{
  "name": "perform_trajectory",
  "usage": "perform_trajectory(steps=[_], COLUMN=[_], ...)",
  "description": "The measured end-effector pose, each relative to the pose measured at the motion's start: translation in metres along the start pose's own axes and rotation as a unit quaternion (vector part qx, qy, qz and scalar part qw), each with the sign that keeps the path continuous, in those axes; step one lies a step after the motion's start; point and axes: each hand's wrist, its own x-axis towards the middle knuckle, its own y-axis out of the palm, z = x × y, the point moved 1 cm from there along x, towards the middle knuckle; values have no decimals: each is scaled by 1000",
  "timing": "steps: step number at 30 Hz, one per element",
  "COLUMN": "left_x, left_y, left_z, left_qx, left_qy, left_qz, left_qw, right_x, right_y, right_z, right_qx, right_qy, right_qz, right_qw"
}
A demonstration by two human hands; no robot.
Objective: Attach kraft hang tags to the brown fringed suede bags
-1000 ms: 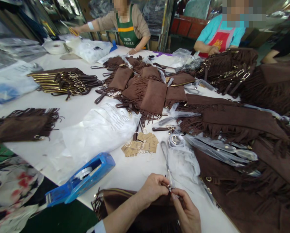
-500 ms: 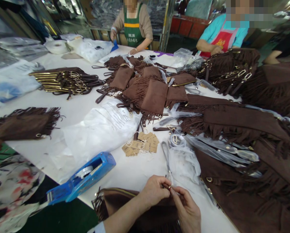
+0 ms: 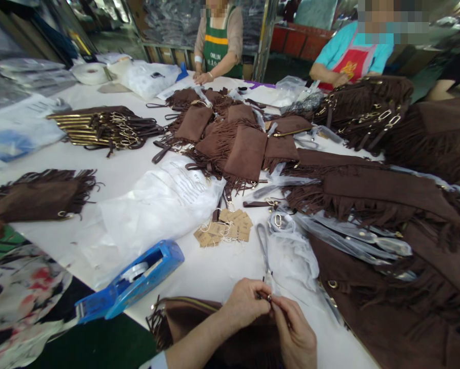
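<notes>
At the near edge of the table, my left hand [image 3: 247, 303] and my right hand [image 3: 297, 328] meet, fingertips pinched together on a small metal clasp [image 3: 269, 297]. A wrist strap [image 3: 263, 241] in clear wrapping stretches away from my fingertips, its loop lying on the table. Under my forearms sits a brown fringed bag [image 3: 191, 310] with a gold zip; my arms cover much of it. Just beyond my hands are crumpled clear plastic [image 3: 293, 259] and a cluster of brown card tags [image 3: 225, 229] with white strings.
A blue tape dispenser [image 3: 137, 279] lies to the left, near a white plastic bag [image 3: 156, 200]. Brown fringed pouches [image 3: 245, 148] fill the middle, larger fringed bags [image 3: 383, 200] the right. Two people work across the table; another person's patterned sleeve [image 3: 25, 292] shows at left.
My hands stay in nearly the same place, with slight finger movement at the clasp. Across the table, the person in the green apron has shifted right and brought both hands together.
</notes>
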Motion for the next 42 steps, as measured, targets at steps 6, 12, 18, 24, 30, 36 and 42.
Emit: perform_trajectory(steps=[6, 12, 18, 24, 30, 36, 42], left_x=[-7, -14, -5, 1, 3, 2, 6], left_y=[-1, 0, -6, -9, -7, -6, -1], left_z=[-1, -11, -2, -1, 5, 7, 14], left_qx=[153, 168, -5, -113, -40, 104, 252], left_qy=[53, 100, -21, -77, -67, 17, 54], left_qz=[-21, -5, -18, -1, 6, 25, -10], left_qw=[987, 981, 1000, 991, 997, 994, 966], right_x=[9, 17, 15, 6, 0, -2, -1], right_y=[-8, -11, -9, -7, -6, -5, -5], right_z=[2, 5, 5, 4, -1, -5, -7], right_qx=[-58, -97, -87, -79, -74, -73, -86], right_qy=[-30, -93, -156, -157, -127, -114, -106], right_qz=[25, 65, 88, 69, 67, 57, 62], right_qw=[998, 989, 980, 982, 987, 989, 989])
